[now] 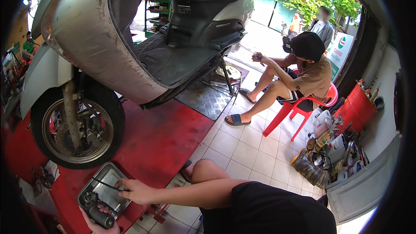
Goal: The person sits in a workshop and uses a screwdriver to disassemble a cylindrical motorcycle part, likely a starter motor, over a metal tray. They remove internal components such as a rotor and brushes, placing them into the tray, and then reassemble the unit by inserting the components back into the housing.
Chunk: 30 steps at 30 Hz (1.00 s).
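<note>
Downward, close beside the scooter's front wheel (pixel 65 141), cradles a dark metal part (pixel 95 212) with a rounded, cylindrical end in the left hand (pixel 96 227), over the near end of a shallow metal tray (pixel 109 173). Curls fingers partway round the part, presumably to bear its weight and prevent rolling; cannot tell how firmly, with that hand cut off by the lower edge. Pinches a thin black hose (pixel 106 184) with the right hand (pixel 138 191), thumb and fingertips nearly together, likely to control the loose length above the tray. Cannot tell whether joined to the part at the other end.

Set on the red platform (pixel 160 130) just beside the tyre: the tray, probably there for short reach to the wheel. With raised sides all round, suited, by the look of it, to holding drips and small pieces. On the same platform, overhead: a scuffed silver scooter (pixel 95 39), apparently raised for easier access to low parts.

To the right, on a red plastic chair (pixel 277 116): a seated person (pixel 318 71) in a dark cap, with a blue object in hand, too small to identify. Near the wall, beside a red drum (pixel 357 106): bottles and tools bunched together, perhaps out of the way of feet.
</note>
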Each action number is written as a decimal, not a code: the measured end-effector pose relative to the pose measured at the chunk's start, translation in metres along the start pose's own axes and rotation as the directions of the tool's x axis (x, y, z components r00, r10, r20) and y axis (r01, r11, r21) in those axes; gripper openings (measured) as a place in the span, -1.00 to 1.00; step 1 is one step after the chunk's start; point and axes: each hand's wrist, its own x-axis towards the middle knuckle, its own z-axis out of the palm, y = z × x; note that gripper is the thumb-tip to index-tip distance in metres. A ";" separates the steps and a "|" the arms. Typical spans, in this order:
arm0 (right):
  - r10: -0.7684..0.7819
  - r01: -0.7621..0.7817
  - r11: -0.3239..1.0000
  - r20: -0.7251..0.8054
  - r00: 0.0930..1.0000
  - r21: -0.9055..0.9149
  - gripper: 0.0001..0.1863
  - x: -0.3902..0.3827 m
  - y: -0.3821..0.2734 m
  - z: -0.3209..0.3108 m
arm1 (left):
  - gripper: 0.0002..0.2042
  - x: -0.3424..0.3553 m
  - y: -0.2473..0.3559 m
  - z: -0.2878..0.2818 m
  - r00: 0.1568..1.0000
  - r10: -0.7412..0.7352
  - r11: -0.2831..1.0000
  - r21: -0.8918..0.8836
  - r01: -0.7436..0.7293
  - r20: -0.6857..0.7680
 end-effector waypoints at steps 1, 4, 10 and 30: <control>-0.022 0.022 1.000 0.006 1.000 0.007 -0.58 0.000 0.002 -0.001 | -0.45 -0.007 -0.005 0.016 0.999 0.016 0.999 0.040 -0.015 -0.028; -0.096 0.095 0.980 -0.008 0.995 0.177 -0.60 0.003 0.017 0.004 | -0.46 0.003 -0.006 0.005 0.988 -0.085 0.996 0.038 0.080 0.128; -0.025 -0.038 0.882 0.126 0.992 0.469 -0.64 -0.007 -0.016 -0.002 | -0.55 -0.009 -0.010 0.019 0.999 -0.052 0.997 0.056 0.053 -0.016; -0.133 0.140 0.949 -0.046 0.990 0.283 -0.35 -0.006 -0.021 -0.005 | -0.58 0.003 -0.021 0.006 0.990 -0.044 0.990 0.130 0.061 -0.130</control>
